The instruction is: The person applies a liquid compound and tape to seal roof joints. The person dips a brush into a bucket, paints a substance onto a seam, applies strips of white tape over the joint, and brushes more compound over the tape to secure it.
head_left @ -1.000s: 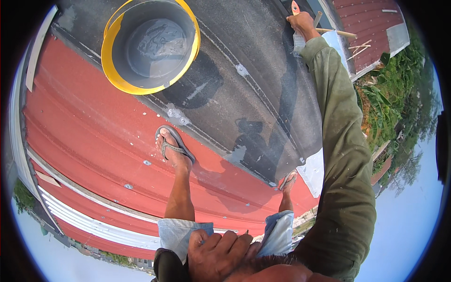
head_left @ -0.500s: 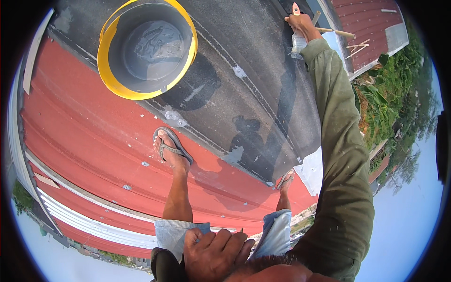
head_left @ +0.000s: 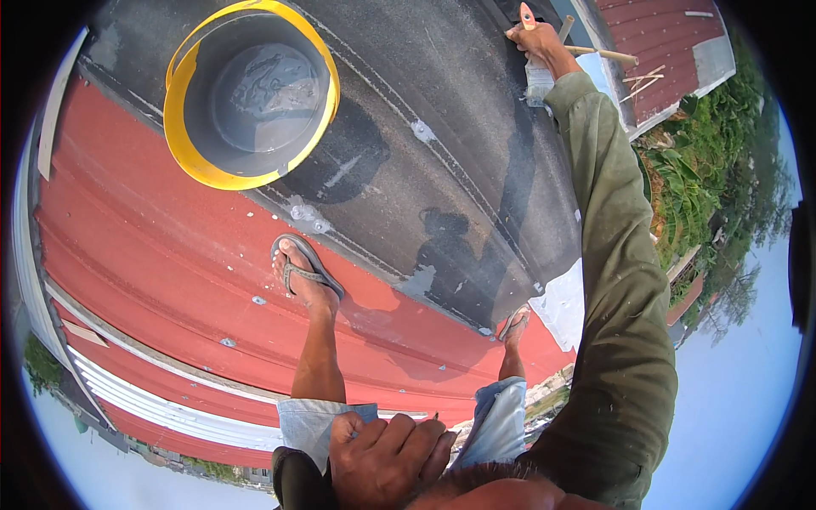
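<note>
My right hand (head_left: pixel 544 47) reaches to the top right of the view, closed on a paintbrush (head_left: pixel 527 19) with a pale handle; its wide bristles hang below my fingers, beside a pale sheet. A yellow bucket (head_left: pixel 191 155) sits at the upper left on the dark coated roof strip (head_left: pixel 395 140), grey liquid in its bottom. At the lower middle, close beneath the camera, my left hand (head_left: pixel 387 455) is curled closed. What it grips, if anything, is hidden; a small thin tip pokes up behind its fingers.
My sandalled feet (head_left: pixel 308 276) stand on red ribbed roofing (head_left: pixel 144 238) along the dark strip. Bamboo sticks (head_left: pixel 616 56) lie near my right hand. Beyond the roof edge at right are another red roof (head_left: pixel 659 34), plants (head_left: pixel 688 170) and trees.
The bucket and roof have shifted slightly left in the view, the bucket a little downward too. My right hand has edged left and slightly up, still gripping the brush. My left hand stays curled.
</note>
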Available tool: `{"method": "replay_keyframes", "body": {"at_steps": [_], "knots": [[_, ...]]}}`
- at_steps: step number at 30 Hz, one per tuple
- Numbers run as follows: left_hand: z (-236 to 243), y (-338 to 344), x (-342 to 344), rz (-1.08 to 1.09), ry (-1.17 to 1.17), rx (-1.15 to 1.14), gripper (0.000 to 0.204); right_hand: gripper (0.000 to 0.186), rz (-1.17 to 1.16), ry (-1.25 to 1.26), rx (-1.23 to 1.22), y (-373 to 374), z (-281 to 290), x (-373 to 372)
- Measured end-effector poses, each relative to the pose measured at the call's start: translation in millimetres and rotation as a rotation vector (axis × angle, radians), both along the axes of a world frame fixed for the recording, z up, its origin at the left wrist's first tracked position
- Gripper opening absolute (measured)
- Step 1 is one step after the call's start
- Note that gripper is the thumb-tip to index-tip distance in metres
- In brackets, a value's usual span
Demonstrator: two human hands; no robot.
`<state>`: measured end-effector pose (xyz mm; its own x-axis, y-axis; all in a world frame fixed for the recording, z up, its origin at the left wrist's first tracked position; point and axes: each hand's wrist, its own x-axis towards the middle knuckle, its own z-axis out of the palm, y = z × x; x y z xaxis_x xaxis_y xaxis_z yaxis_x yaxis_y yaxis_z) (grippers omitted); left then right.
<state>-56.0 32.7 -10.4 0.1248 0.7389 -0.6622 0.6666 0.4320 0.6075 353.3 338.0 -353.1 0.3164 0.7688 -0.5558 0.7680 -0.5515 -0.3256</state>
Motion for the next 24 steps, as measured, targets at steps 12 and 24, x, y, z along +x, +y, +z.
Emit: {"method": "replay_keyframes", "body": {"at_steps": [12,24], "knots": [[49,15,-11,-0.292,-0.075,-0.076,0.039,0.027,-0.175,0.185,-0.046,3,0,-6],[59,20,-6,-0.368,-0.084,-0.018,0.026,0.022,-0.299,0.184,-0.009,-19,5,-11]]}}
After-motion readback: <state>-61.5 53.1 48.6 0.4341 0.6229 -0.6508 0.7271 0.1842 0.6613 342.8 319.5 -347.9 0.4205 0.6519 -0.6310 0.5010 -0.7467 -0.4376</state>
